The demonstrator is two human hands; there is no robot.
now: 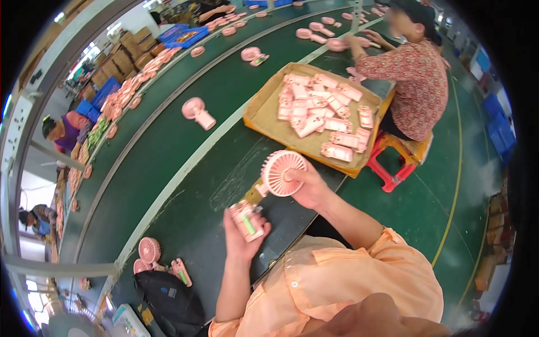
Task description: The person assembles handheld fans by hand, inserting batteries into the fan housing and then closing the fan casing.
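At a dark tabletop (193, 216) beside a green belt (149, 163), a worker's right hand (309, 189) grasps a pink fan head (282, 173), thumb near its hub. The left hand (240, 242) has its fingers curled around an open pink handle (246, 221) with a green part inside, at seven o'clock from the fan head. Whether the yellowish piece (254, 194) between them joins the two, the view does not settle.

Tilting the open handle could tip out its inner parts; pulling the hands apart might strain any link between the pieces, and a hard squeeze could bend the thin grille. A slip toward six o'clock risks a fall over the tabletop's near edge, which runs close to the orange shirt (337, 269).

At one o'clock, a carton (268, 106) of pink casings (320, 106) limits reach near the right hand. Open room lies toward nine o'clock, as far as the pale rail (168, 196). At eight o'clock, two small fans (149, 250) sit by a black bag (168, 297).
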